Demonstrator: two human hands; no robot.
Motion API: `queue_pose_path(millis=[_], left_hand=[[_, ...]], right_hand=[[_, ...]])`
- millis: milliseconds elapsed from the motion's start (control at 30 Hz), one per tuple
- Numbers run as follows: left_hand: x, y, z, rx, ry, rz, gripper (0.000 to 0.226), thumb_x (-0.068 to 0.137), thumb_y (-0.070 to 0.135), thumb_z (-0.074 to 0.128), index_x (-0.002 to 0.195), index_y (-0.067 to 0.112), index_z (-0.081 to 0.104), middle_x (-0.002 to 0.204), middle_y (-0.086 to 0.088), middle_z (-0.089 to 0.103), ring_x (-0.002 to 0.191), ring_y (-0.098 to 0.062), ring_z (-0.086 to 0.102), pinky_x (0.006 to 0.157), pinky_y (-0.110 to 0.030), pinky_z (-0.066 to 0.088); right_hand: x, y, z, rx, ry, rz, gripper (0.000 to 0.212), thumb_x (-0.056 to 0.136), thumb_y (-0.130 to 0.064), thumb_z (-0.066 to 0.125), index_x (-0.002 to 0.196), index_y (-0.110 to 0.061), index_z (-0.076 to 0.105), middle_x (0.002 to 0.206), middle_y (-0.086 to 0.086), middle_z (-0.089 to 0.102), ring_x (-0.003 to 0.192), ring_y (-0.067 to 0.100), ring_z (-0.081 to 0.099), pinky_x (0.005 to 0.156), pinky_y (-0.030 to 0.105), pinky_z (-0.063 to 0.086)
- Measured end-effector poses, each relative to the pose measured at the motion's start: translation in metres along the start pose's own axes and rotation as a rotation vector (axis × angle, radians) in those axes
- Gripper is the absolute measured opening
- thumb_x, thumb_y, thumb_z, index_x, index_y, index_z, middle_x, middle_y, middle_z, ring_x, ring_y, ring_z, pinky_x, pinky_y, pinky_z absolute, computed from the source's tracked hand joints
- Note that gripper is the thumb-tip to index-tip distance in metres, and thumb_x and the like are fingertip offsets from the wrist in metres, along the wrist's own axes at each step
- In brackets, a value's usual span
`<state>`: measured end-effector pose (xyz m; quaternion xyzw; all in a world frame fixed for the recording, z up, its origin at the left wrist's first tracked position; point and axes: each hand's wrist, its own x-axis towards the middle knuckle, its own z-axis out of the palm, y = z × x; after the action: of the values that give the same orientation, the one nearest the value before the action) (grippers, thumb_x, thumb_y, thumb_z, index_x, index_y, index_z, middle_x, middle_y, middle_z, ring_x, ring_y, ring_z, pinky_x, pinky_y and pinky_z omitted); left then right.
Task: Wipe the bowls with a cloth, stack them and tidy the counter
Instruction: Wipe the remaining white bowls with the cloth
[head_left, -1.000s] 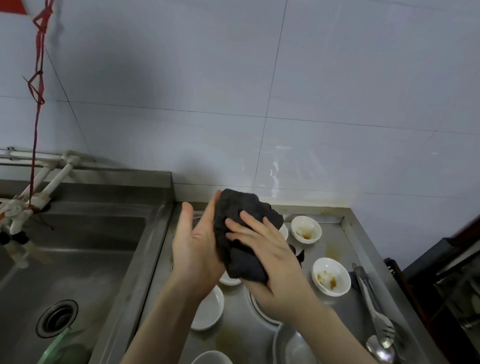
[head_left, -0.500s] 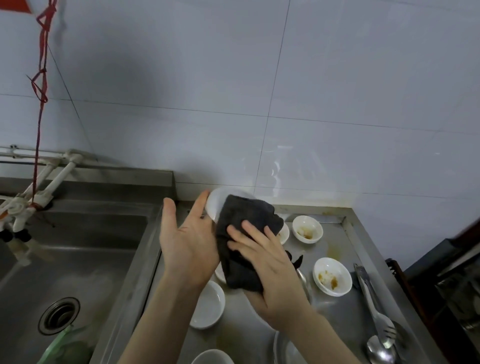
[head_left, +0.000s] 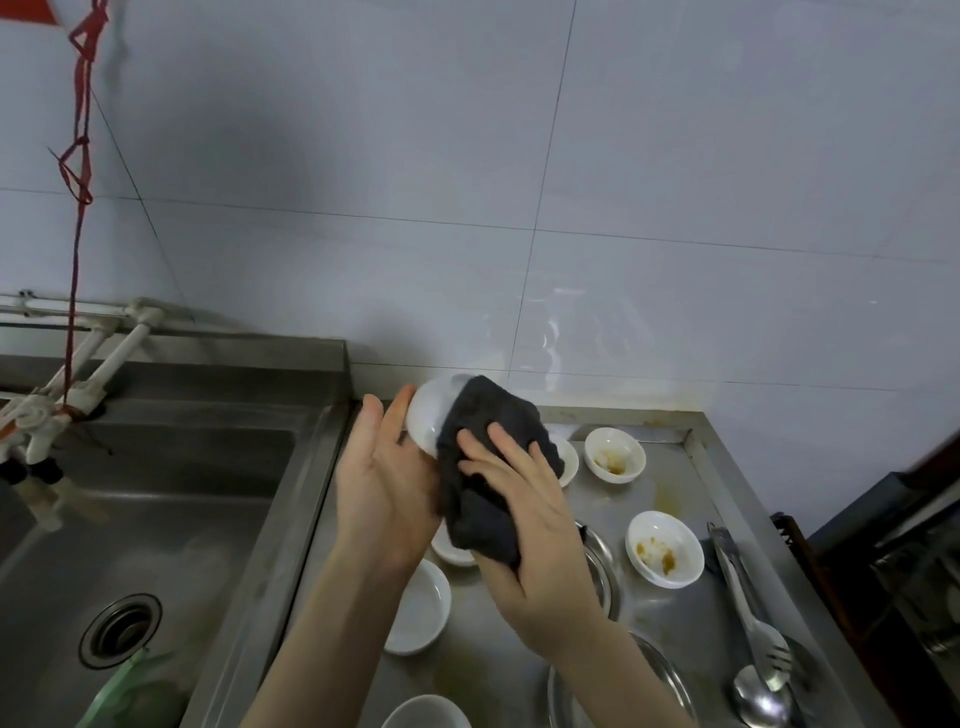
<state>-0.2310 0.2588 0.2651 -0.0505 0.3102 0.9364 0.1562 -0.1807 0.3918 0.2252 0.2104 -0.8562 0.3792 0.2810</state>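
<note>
The wiping step was in hand: the left hand (head_left: 384, 483) held a white bowl (head_left: 431, 415) tilted above the worktop (head_left: 675, 613), fingers relaxed behind it, while the right hand (head_left: 524, 525) gripped the dark cloth (head_left: 488, 467) against its inside. Next, probably, came setting it among the clean bowls, then taking a stained bowl (head_left: 665, 548) at three o'clock (sauce still showed). Open room was scant; the sink edge (head_left: 311, 493) lay at nine o'clock, tongs (head_left: 743, 597) by the right rim.
</note>
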Motion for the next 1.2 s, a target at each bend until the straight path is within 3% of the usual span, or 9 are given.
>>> queue_pose_path(millis=[100, 200, 300, 400, 500, 733, 867, 1067, 1200], left_hand=[[0.003, -0.002, -0.003, 0.076, 0.033, 0.067, 0.049, 0.081, 0.031, 0.058, 0.128, 0.016, 0.064, 0.127, -0.015, 0.068, 0.114, -0.030, 0.068, 0.090, -0.043, 0.059], [0.006, -0.009, -0.008, 0.190, 0.064, 0.097, 0.076, 0.076, 0.014, 0.066, 0.147, 0.023, 0.043, 0.138, -0.010, 0.060, 0.119, -0.033, 0.064, 0.089, -0.043, 0.059], [0.010, -0.013, -0.011, 0.187, 0.011, 0.091, 0.074, 0.083, 0.010, 0.071, 0.149, 0.020, 0.041, 0.139, -0.013, 0.059, 0.121, -0.035, 0.063, 0.091, -0.045, 0.058], [0.014, -0.013, -0.008, 0.143, 0.016, 0.082, 0.070, 0.080, 0.016, 0.070, 0.145, 0.027, 0.046, 0.133, -0.013, 0.063, 0.110, -0.032, 0.069, 0.085, -0.043, 0.059], [0.012, -0.013, -0.008, 0.143, -0.022, 0.035, 0.067, 0.077, 0.021, 0.064, 0.142, 0.031, 0.051, 0.125, -0.011, 0.069, 0.102, -0.028, 0.072, 0.083, -0.042, 0.059], [0.002, -0.005, -0.030, 0.282, -0.224, 0.020, 0.077, 0.073, 0.013, 0.077, 0.143, 0.028, 0.050, 0.136, -0.008, 0.063, 0.121, -0.033, 0.063, 0.088, -0.047, 0.060], [-0.004, -0.004, -0.025, 0.554, -0.274, 0.048, 0.075, 0.076, 0.004, 0.063, 0.144, 0.030, 0.047, 0.133, -0.004, 0.065, 0.119, -0.029, 0.064, 0.091, -0.046, 0.058], [-0.004, -0.005, -0.022, 0.549, -0.321, 0.091, 0.091, 0.083, -0.010, 0.064, 0.154, 0.034, 0.027, 0.134, 0.003, 0.065, 0.124, -0.023, 0.062, 0.090, -0.037, 0.058], [-0.006, -0.005, -0.027, 0.522, -0.308, 0.071, 0.087, 0.077, -0.003, 0.061, 0.149, 0.039, 0.035, 0.132, -0.006, 0.066, 0.123, -0.031, 0.062, 0.096, -0.045, 0.055]], right_hand=[[-0.006, 0.000, -0.001, 0.285, 0.205, 0.293, 0.046, 0.088, -0.008, 0.062, 0.131, -0.022, 0.054, 0.141, -0.012, 0.054, 0.139, 0.013, 0.041, 0.113, 0.031, 0.034], [0.008, 0.004, -0.007, 0.587, 0.349, 0.632, 0.034, 0.092, -0.014, 0.064, 0.121, -0.031, 0.058, 0.109, -0.020, 0.069, 0.113, 0.008, 0.061, 0.088, 0.018, 0.048], [0.010, -0.003, -0.011, 0.475, 0.308, 0.560, 0.044, 0.089, -0.018, 0.067, 0.128, -0.035, 0.055, 0.124, -0.019, 0.063, 0.123, 0.004, 0.055, 0.099, 0.023, 0.046], [-0.005, -0.009, -0.008, 0.115, 0.095, 0.167, 0.052, 0.085, -0.017, 0.060, 0.135, -0.026, 0.051, 0.150, -0.013, 0.043, 0.145, 0.012, 0.030, 0.117, 0.033, 0.028], [-0.015, -0.009, -0.006, 0.033, 0.062, -0.032, 0.048, 0.085, -0.022, 0.055, 0.133, -0.020, 0.051, 0.150, -0.007, 0.045, 0.144, 0.022, 0.033, 0.115, 0.049, 0.029], [0.017, -0.001, -0.029, 0.580, 0.331, 0.527, 0.041, 0.080, -0.032, 0.065, 0.120, -0.028, 0.060, 0.116, -0.017, 0.068, 0.115, 0.002, 0.059, 0.094, 0.017, 0.044], [0.039, 0.006, -0.045, 0.330, 0.090, 0.447, 0.042, 0.081, -0.043, 0.061, 0.118, -0.023, 0.060, 0.107, -0.011, 0.069, 0.104, 0.008, 0.064, 0.091, 0.034, 0.049], [0.033, -0.011, -0.041, 0.138, -0.087, 0.066, 0.046, 0.087, -0.018, 0.063, 0.132, -0.027, 0.055, 0.139, -0.018, 0.053, 0.136, 0.003, 0.041, 0.116, 0.034, 0.028], [0.035, 0.007, -0.044, 0.422, 0.151, 0.440, 0.032, 0.085, -0.030, 0.063, 0.116, -0.023, 0.061, 0.108, -0.012, 0.070, 0.106, 0.008, 0.063, 0.092, 0.030, 0.047]])
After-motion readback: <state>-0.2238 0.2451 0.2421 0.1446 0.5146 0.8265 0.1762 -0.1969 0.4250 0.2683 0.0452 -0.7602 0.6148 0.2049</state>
